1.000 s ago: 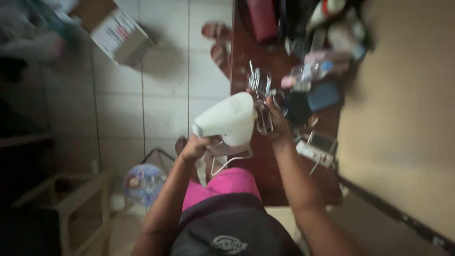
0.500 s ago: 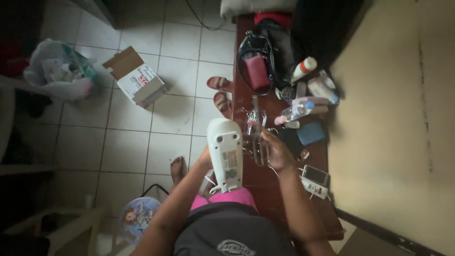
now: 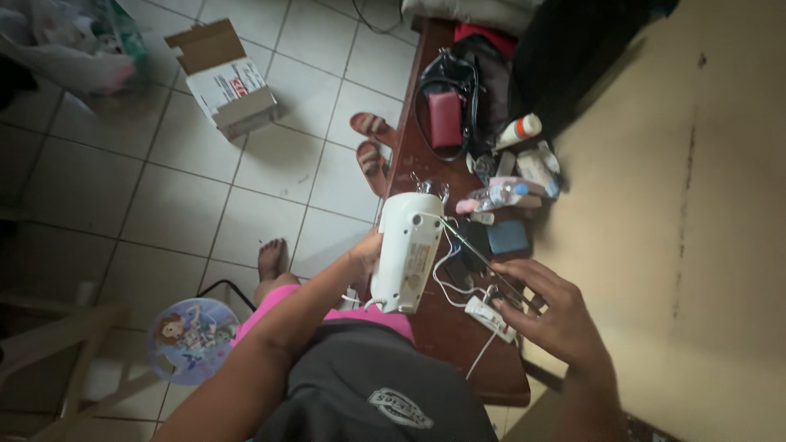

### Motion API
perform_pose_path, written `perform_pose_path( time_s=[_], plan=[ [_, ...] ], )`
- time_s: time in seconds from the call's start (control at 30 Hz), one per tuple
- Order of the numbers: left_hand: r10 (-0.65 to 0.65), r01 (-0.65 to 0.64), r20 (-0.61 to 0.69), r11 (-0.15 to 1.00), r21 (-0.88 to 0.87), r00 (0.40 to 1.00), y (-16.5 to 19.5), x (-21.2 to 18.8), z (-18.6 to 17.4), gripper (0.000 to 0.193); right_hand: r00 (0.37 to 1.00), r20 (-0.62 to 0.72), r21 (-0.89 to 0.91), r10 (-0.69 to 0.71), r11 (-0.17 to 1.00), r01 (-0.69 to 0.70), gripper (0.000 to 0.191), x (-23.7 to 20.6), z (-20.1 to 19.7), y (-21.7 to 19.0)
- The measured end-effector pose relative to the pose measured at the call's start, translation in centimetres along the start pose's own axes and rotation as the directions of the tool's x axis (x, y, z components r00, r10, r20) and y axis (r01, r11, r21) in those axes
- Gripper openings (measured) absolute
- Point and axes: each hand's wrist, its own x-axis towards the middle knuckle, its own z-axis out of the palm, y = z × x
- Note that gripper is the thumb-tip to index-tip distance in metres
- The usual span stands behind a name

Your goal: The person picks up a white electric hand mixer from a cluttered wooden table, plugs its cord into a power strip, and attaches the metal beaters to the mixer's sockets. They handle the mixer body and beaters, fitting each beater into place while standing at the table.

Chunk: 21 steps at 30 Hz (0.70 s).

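Mixer (image 3: 407, 250) — white, now lower over table (image 3: 446, 344); left hand (image 3: 364, 255) grips it; right hand (image 3: 550, 313) off beaters, open.

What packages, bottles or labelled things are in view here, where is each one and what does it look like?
Cardboard box: on the tiled floor, upper left, flaps open, brown with a white, red-marked label.
White tube: on the wooden table by the black bag, orange cap.
Clear plastic bottle: lying mid-table, blue cap.
Round picture disc: on the floor, lower left, blue with a cartoon figure.
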Motion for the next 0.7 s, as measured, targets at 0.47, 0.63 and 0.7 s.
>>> perform_pose_path(
  time_s=[0.47,0.63,0.7],
  plan=[
    [-0.060,0.066,-0.091,0.996,0.064,0.994,-1.5,-0.1,0.3,0.032,0.958,0.131,-0.322,-0.256,0.903,0.285,0.041,0.6,-0.7,-3.7],
    [-0.029,0.036,-0.087,0.997,0.070,0.996,-1.7,0.0,0.4,0.033,0.946,0.160,-0.358,-0.283,0.876,0.323,0.041,1.0,-0.8,-3.4],
    [-0.046,0.061,-0.136,0.993,0.105,0.990,-1.8,0.1,0.5,0.033,0.948,0.173,-0.368,-0.268,0.875,0.315,0.041,1.1,-0.8,-3.4]
  ],
)
